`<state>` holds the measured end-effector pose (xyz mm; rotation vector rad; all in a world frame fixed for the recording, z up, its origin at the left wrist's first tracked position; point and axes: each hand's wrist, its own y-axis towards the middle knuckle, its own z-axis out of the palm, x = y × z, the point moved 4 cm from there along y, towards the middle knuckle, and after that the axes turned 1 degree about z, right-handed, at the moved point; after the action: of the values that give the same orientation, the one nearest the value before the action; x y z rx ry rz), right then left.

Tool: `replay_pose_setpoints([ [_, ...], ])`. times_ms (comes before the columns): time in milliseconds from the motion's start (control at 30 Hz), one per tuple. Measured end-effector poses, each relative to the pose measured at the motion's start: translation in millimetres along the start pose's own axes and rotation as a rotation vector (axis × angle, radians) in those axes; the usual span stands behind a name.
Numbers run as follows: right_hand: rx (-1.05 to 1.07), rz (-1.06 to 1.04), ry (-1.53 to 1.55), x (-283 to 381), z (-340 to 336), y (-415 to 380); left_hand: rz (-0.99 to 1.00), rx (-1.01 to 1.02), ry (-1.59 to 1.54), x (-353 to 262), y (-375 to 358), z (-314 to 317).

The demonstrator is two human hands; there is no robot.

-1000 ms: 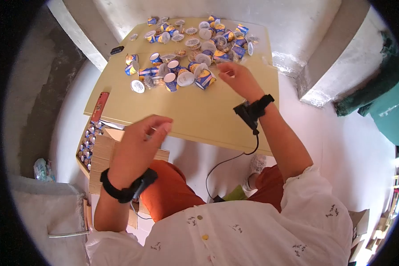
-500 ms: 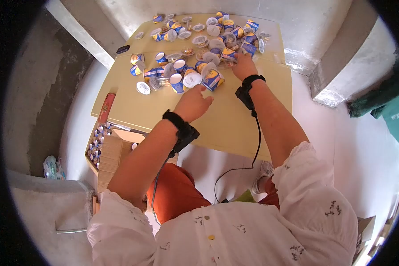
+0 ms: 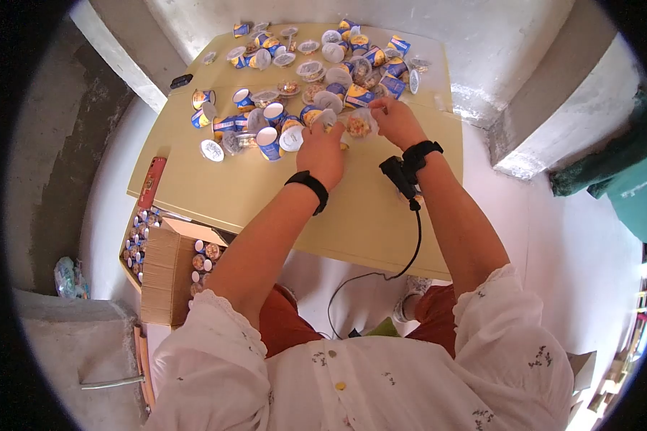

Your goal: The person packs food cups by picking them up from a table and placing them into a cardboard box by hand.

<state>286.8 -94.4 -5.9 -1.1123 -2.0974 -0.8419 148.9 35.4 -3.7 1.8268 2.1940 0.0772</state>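
My left hand (image 3: 320, 154) reaches to the front of a pile of blue-and-yellow paper cups, its fingers curled over one cup that they mostly hide. My right hand (image 3: 400, 123) pinches the rim of a clear plastic cup (image 3: 359, 126) with brownish snack pieces inside, just right of my left hand. An upright paper cup (image 3: 269, 144) and a white-lidded cup (image 3: 292, 138) stand left of my left hand. Behind the clear cup lies a tipped blue-and-yellow cup (image 3: 358, 96). Black straps circle both wrists.
More cups and clear tubs spread toward the back of the yellowish table (image 3: 230, 188). A red phone-like object (image 3: 152, 179) lies at its left edge and a small black object (image 3: 181, 81) farther back. Below stands an open cardboard box (image 3: 167, 276) beside several filled cups. A cable hangs from my right wrist.
My left hand has moved forward onto a cup. My right hand has drawn back toward me, bringing the clear snack cup out from the pile. The view has shifted slightly.
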Motion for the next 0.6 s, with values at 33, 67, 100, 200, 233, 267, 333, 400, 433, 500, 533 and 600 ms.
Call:
replay_pose_setpoints([
  [33, 0.059, 0.047, 0.009, -0.3, 1.1, -5.3, 0.002, -0.003, -0.001, -1.8, -2.5, -3.4],
  [67, 0.121, 0.096, 0.019, 0.1, 2.6, -9.8, -0.071, -0.019, -0.044, -0.2, -8.3, -6.9],
  [100, 0.122, 0.093, 0.018, -3.5, 3.1, -10.6, -0.145, -0.037, -0.086, 1.8, -16.8, -10.6],
  [200, 0.288, 0.110, -0.108, -17.0, 12.3, -13.4, -0.208, -0.145, -0.362, 13.9, -43.6, -18.6],
  [233, 0.254, 0.073, -0.195, -20.6, 12.6, -15.0, -0.193, -0.161, -0.384, 17.2, -52.0, -22.1],
  [267, 0.220, 0.034, -0.283, -23.5, 14.0, -15.4, -0.200, -0.167, -0.387, 20.1, -61.5, -24.0],
  [333, 0.194, 0.035, -0.387, 9.9, 0.9, -28.7, -0.226, -0.193, -0.411, 23.5, -79.8, -29.1],
  [400, 0.168, 0.042, -0.500, 24.4, 0.8, -31.2, -0.240, -0.165, -0.423, 26.7, -93.8, -30.8],
  [433, 0.192, -0.066, -0.527, 25.7, 9.3, -25.8, -0.272, -0.133, -0.456, 28.5, -99.7, -30.6],
  [500, 0.225, -0.176, -0.564, 27.4, 25.2, -16.4, -0.311, -0.102, -0.502, 33.3, -107.3, -29.7],
  [533, 0.265, -0.220, -0.556, 29.0, 35.0, -12.7, -0.272, -0.092, -0.518, 34.9, -110.0, -29.1],
  [600, 0.315, -0.267, -0.558, 30.3, 52.3, -2.9, -0.242, -0.086, -0.545, 38.5, -112.5, -32.1],
])
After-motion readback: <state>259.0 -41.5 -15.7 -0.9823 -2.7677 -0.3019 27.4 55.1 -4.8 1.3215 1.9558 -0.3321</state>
